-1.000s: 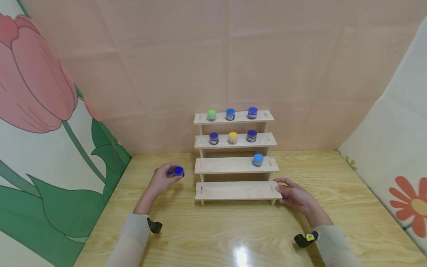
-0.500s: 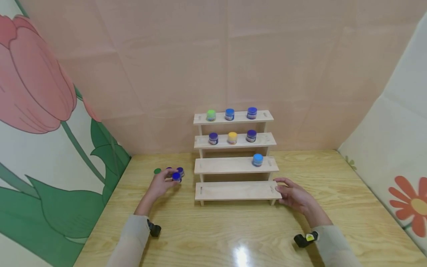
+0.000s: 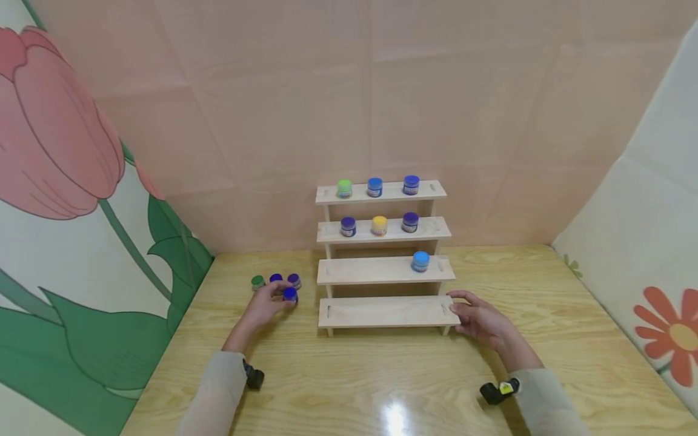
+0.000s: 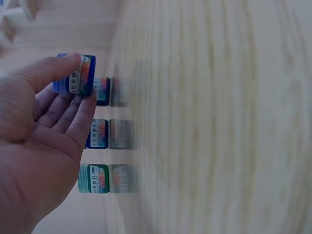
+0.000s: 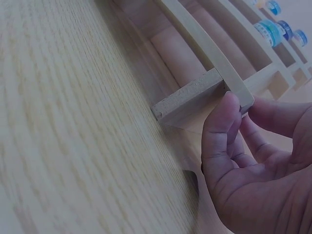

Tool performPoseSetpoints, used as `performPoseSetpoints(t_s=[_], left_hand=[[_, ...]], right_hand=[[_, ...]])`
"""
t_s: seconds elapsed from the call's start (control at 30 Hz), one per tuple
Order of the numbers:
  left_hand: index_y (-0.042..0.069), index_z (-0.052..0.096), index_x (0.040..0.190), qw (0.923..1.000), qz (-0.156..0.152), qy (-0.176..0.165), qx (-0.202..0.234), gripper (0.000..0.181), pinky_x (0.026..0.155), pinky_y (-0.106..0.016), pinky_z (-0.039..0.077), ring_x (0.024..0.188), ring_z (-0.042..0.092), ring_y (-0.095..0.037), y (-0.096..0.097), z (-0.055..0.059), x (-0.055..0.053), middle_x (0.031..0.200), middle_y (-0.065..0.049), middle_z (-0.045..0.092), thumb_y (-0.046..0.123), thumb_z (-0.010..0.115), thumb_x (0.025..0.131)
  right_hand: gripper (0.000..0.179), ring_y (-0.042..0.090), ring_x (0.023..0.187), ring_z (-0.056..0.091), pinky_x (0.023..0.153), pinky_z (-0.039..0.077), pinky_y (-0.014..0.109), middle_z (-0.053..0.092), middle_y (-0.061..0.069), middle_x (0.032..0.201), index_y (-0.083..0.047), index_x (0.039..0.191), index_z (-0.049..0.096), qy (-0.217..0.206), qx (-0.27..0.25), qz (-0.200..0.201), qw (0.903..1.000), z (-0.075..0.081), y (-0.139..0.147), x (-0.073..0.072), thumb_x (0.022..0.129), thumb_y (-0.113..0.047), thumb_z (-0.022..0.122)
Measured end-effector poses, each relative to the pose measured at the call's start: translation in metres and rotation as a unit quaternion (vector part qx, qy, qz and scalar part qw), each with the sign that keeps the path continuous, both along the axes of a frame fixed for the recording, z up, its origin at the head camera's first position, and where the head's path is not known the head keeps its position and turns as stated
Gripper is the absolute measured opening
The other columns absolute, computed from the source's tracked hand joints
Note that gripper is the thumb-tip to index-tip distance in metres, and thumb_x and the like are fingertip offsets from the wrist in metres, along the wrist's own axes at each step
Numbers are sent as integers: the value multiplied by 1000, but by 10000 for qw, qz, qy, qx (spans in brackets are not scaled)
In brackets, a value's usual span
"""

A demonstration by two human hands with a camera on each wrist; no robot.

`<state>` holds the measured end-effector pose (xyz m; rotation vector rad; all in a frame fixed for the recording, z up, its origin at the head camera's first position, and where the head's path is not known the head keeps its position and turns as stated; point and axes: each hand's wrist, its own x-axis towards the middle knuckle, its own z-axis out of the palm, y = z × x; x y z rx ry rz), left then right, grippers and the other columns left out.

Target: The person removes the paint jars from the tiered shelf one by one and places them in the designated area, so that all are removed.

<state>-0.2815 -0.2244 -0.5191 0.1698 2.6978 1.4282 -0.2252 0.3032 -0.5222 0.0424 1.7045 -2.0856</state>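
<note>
Currently, a blue jar is held upright by the left hand, to the left of the stepped wooden rack. It is pinched between the thumb and the fingers, and its printed label is partly exposed; whether the base touches the table cannot be determined. By the right hand, the right end of the rack's lowest tier is gripped between the thumb and the fingers.

Three jars are lined up on the table left of the rack, just behind the held one: a green jar is placed farthest from the rack, a royal-blue jar in the middle, and a violet-blue jar nearest.

On the rack's top tier, a light-green jar, a mid-blue jar and a deep-blue jar are arranged from left to right. On its second tier, a yellow jar is flanked by two navy jars. A sky-blue jar is positioned toward the right end of the rack's third tier.
</note>
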Motion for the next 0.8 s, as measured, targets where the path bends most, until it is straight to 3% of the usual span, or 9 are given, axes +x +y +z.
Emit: performPoseSetpoints(t_s=[0.23, 0.8], left_hand=[[10, 65, 128, 9999, 33, -37, -166, 41, 100, -50, 52, 115, 64, -31, -1, -6, -3, 122, -12, 68, 12, 79, 89], [8, 65, 127, 9997, 127, -153, -164, 40, 100, -50, 52, 112, 63, -32, -1, -9, -4, 119, -14, 68, 9, 79, 88]], right_hand=[[27, 10, 83, 66, 68, 57, 24, 67, -3, 103, -23, 128, 54, -31, 70, -66, 9999, 0, -1, 0, 104, -11, 56], [28, 9, 82, 66, 68, 57, 23, 67, -3, 103, -22, 129, 53, -51, 122, -102, 9999, 1, -1, 1, 103, -12, 57]])
